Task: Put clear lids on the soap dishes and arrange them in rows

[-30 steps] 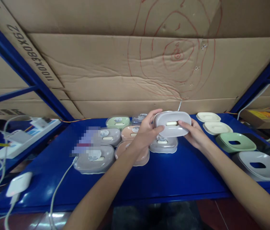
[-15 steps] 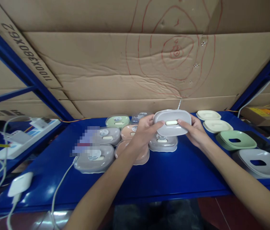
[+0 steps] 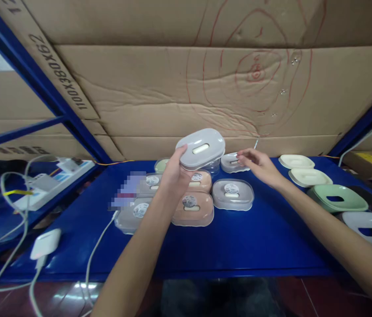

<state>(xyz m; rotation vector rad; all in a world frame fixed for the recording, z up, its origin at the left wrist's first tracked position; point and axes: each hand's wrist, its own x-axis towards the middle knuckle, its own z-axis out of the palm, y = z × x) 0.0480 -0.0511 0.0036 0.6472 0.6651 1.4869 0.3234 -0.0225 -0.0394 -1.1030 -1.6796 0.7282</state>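
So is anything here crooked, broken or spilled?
Nothing looks broken or spilled. The one thing off level is the grey lidded box, held tilted in the air by the left hand. The right hand is open and empty. A blurred patch hides part of the blue shelf.

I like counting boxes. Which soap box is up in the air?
The grey soap box held in the left hand. The other boxes lie on the blue shelf.
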